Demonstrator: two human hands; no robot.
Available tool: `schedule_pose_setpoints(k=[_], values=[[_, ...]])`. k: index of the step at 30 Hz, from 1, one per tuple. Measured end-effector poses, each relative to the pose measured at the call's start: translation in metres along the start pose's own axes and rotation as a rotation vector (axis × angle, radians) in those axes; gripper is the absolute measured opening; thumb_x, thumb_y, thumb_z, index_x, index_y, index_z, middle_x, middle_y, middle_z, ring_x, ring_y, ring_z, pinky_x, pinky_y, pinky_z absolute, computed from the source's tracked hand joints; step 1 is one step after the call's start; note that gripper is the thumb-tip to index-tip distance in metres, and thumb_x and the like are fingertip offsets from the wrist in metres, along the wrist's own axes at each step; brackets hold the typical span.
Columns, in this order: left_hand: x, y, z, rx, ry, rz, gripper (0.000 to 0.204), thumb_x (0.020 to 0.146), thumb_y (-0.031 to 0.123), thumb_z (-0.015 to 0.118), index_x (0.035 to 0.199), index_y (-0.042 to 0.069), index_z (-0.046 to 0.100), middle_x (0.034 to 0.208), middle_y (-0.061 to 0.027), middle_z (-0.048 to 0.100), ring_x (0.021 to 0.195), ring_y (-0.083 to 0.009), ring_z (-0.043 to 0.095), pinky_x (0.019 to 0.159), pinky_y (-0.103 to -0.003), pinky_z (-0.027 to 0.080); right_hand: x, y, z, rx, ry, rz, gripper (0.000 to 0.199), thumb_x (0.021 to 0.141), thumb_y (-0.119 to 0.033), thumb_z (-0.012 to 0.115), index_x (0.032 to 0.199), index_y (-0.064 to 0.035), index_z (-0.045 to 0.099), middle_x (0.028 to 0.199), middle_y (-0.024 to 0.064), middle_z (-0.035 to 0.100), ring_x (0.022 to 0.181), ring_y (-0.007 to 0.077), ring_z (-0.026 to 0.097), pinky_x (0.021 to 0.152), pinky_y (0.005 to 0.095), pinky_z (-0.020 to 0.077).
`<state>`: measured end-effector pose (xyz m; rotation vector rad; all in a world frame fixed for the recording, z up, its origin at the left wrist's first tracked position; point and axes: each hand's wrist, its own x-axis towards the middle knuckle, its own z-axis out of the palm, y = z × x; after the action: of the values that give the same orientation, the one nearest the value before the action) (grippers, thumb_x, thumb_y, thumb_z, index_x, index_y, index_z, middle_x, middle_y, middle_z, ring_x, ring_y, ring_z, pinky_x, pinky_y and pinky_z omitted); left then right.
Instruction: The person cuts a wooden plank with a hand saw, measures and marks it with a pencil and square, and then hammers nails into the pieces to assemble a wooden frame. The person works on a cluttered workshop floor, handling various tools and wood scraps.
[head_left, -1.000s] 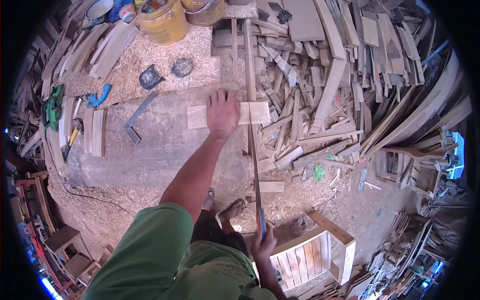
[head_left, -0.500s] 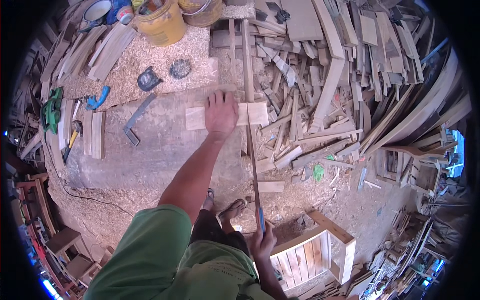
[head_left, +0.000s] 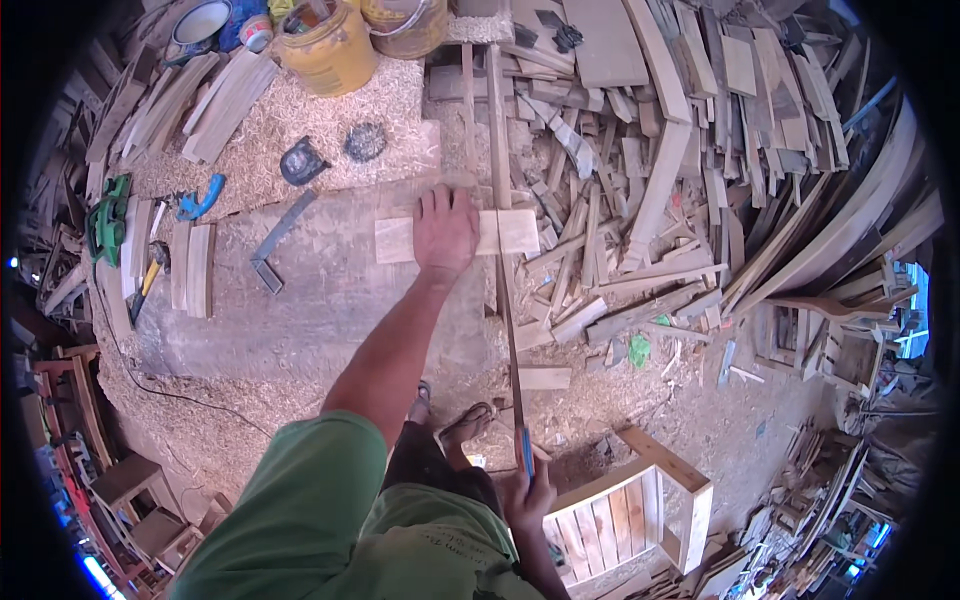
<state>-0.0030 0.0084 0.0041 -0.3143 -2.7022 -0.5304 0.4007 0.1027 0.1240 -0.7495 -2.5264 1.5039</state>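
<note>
My left hand lies flat, fingers spread, on a short pale wooden board resting on the worn workbench. My right hand, low in the view, grips the blue handle of a handsaw. Its thin blade runs up to the board's right part, just right of my left hand. In line with the blade, a long narrow slat continues away across the bench.
On the bench lie a try square, a tape measure, a blue tool, a hammer and a green planer. Yellow buckets stand behind. Offcuts are piled to the right, and a slatted crate stands by my feet.
Hardly anything: my left hand stays pressed on the board, and the saw handle sits slightly lower in the view.
</note>
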Motion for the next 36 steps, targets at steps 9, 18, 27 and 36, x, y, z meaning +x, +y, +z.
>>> schedule_pose_setpoints(k=[9,18,27,36], values=[[0.000,0.000,0.005,0.017,-0.022,-0.009,0.023,0.098,0.026,0.065,0.112,0.007,0.068,0.115,-0.0169,0.061,0.111,-0.0378,0.058,0.103,-0.052,0.046,0.127,0.028,0.066,-0.011,-0.065,0.153,0.036,0.113,-0.033,0.062,0.129,-0.0014,0.069,0.082,0.0277,0.070,0.074,0.0484,0.072,0.062,0.0542,0.0518],[0.002,-0.001,0.006,0.029,-0.020,0.015,0.027,0.100,0.026,0.063,0.118,0.007,0.069,0.116,-0.0169,0.061,0.113,-0.0380,0.058,0.105,-0.052,0.046,0.035,-0.037,0.000,-0.100,-0.071,0.148,0.037,0.112,-0.028,0.060,0.136,-0.0010,0.068,0.094,0.0280,0.075,0.086,0.0483,0.078,0.068,0.0507,0.0586],[-0.002,-0.001,0.006,0.020,0.004,0.008,0.026,0.098,0.025,0.064,0.116,0.007,0.068,0.119,-0.0190,0.062,0.113,-0.0393,0.058,0.106,-0.054,0.046,0.170,-0.069,0.043,-0.085,-0.052,-0.013,0.039,0.114,-0.038,0.059,0.111,0.0000,0.065,0.091,0.0329,0.072,0.088,0.0579,0.069,0.070,0.0644,0.0505],[0.006,0.000,0.003,0.037,-0.052,-0.031,0.028,0.096,0.027,0.066,0.115,0.006,0.066,0.122,-0.0195,0.062,0.116,-0.0390,0.057,0.108,-0.054,0.046,0.139,-0.067,0.031,-0.169,-0.056,0.041,0.039,0.115,-0.033,0.059,0.106,0.0036,0.068,0.072,0.0252,0.065,0.065,0.0426,0.072,0.060,0.0519,0.0508]])
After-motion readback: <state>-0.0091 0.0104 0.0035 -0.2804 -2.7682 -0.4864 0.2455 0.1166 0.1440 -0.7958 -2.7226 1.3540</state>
